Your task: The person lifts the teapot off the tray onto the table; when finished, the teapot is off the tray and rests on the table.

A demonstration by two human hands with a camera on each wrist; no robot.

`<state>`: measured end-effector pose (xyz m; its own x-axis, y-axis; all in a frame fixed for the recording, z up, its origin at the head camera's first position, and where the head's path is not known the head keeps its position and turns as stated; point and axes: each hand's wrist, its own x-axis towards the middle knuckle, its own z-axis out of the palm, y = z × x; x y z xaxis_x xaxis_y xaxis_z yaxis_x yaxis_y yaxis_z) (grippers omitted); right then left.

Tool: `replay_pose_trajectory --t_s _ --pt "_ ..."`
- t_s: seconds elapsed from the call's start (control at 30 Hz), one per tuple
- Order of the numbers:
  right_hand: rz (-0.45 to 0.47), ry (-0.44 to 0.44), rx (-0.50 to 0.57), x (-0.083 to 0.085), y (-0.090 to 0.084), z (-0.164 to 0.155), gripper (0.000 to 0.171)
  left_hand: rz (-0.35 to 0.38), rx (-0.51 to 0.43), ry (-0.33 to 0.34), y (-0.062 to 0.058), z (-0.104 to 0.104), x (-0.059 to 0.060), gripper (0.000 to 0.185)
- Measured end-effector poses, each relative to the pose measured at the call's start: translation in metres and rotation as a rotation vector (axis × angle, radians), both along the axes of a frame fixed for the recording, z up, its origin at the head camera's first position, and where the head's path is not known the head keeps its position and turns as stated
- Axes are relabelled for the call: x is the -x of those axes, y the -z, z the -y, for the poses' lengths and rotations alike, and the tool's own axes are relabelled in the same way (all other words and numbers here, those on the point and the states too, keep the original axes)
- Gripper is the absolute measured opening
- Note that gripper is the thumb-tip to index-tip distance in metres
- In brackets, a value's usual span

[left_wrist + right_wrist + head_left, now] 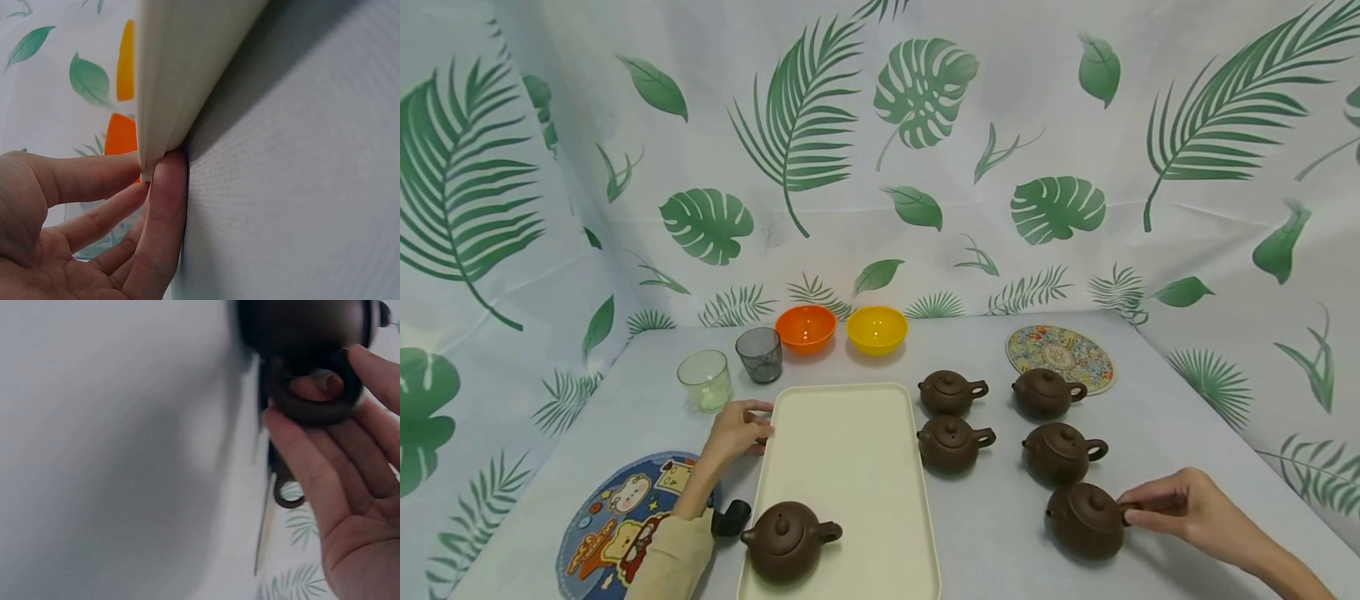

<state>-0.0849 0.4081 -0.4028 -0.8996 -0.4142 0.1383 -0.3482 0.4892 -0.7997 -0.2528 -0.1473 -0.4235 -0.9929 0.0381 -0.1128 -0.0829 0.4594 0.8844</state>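
Note:
My left hand (736, 435) pinches the left rim of a cream rectangular tray (850, 467); in the left wrist view, the thumb and fingers (167, 219) meet at its edge. On the tray's near left part sits a dark brown teapot (784, 543), its handle pointing right. Over at the right, my right hand (1198, 512) pinches the loop handle of another brown teapot (1084, 525). That handle (312, 415) shows between thumb and fingers in the right wrist view. Close behind this pot is a similar teapot (1060, 454).
Further brown teapots (951, 446) stand right of the tray. A colourful round mat (1060, 354) lies at the back right, a blue cartoon mat (587, 521) at the left. Behind the tray are a green glass (706, 383), a grey glass (762, 357), an orange bowl (806, 333) and a yellow bowl (877, 333).

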Motion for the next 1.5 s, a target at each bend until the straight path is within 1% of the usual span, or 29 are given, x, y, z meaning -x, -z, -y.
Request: replay_pose_trajectory --t_s 0.1,0.2,0.3,0.37,0.47,0.6,0.73,0.87,1.07,1.23,1.37,1.5 --pt "0.014 0.031 -0.018 0.001 -0.008 0.003 0.021 -0.004 0.0 0.006 0.0 0.0 0.0 0.04" --pt "0.006 0.09 -0.045 0.003 -0.02 0.013 0.019 -0.006 -0.001 0.007 0.0 0.0 0.0 0.039" --pt "-0.026 0.14 -0.066 0.008 -0.031 0.037 0.018 -0.004 0.005 0.001 -0.001 0.001 -0.001 0.04" --pt "-0.047 0.149 -0.063 0.012 -0.036 0.055 0.017 -0.003 0.007 -0.002 -0.001 0.001 -0.001 0.04" --pt "-0.054 0.109 -0.023 0.02 -0.043 0.083 0.017 -0.005 0.004 -0.003 -0.001 0.001 -0.001 0.04" --pt "-0.063 -0.006 0.048 0.032 -0.046 0.117 0.016 -0.002 -0.005 0.001 0.0 0.0 -0.001 0.04" --pt "-0.065 -0.118 0.08 0.042 -0.042 0.152 0.017 -0.001 -0.005 0.001 0.0 0.0 -0.001 0.039" --pt "0.003 -0.17 0.1 0.048 -0.034 0.188 0.025 0.001 -0.005 0.0 0.0 0.0 0.0 0.039" --pt "0.085 -0.199 0.143 0.048 -0.021 0.241 0.027 0.008 -0.002 -0.006 0.0 0.001 0.001 0.04" --pt "0.128 -0.195 0.142 0.043 -0.013 0.274 0.027 0.01 0.001 -0.003 0.0 0.001 0.0 0.04" --pt "0.126 -0.183 0.142 0.041 -0.007 0.289 0.023 0.013 -0.004 0.0 0.0 0.001 0.0 0.04" --pt "0.107 -0.197 0.151 0.039 -0.001 0.299 0.019 0.015 -0.011 0.002 -0.001 0.002 0.0 0.04"
